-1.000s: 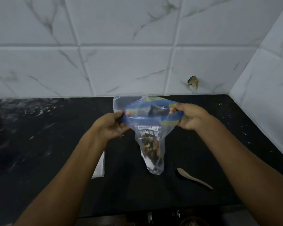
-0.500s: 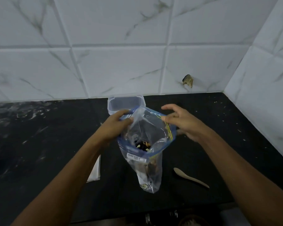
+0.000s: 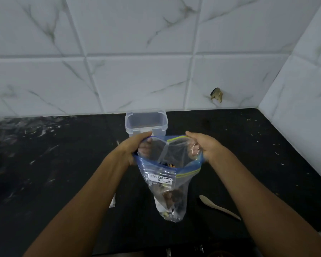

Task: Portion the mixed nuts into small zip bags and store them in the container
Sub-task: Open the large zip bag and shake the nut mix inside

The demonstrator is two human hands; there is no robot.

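Above black counter [image 3: 63,164], both hands' fingers [image 3: 144,151] clamp zip bag [image 3: 167,184] mouth; bag hangs vertical, mouth upward.

Both forearms are bare from wrist to the frame's lower edge, with no sleeve cuff showing. The left hand [image 3: 135,148] and right hand [image 3: 205,147] wear nothing visible: bare fingers, bare wrists, no gloves.

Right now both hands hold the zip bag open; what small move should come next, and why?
Probably free the right hand and reach for the wooden spoon beside the zip bag: its mouth is spread open, nuts sit at the bottom, and the container behind appears empty.
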